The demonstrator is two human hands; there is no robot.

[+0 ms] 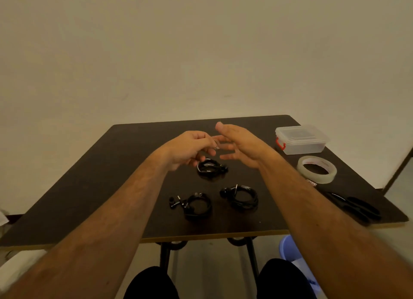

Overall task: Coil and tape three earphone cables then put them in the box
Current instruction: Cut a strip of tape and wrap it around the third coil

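Coils lay on the dark table, three of them, all black and all apart from each other: the far coil just under the hands, the left coil and the right coil nearer the person. Each seemed wound already, with plugs and earbuds sticking out at the side. Whether tape was on them I could not tell, because clear tape hardly shows on black cable.

The left hand hovered above the far coil with its fingers curled; something small and shiny showed at its fingertips, perhaps a bit of tape, but it was too small to be sure. The right hand was opened, fingers straight and spread, holding nothing.

The box stood at the far right corner, well apart from the coils, and its lid looked closed, with a red latch at the side. Nearer were the tape roll and the scissors.

Several things could go wrong, in my judgement. An untaped coil could spring loose when lifted. A small tape piece could stick to the fingers or fold on itself. The closed lid needed opening first, so a hand carrying a coil might lose it there. The scissors lay near the table edge and a passing forearm could push them off.
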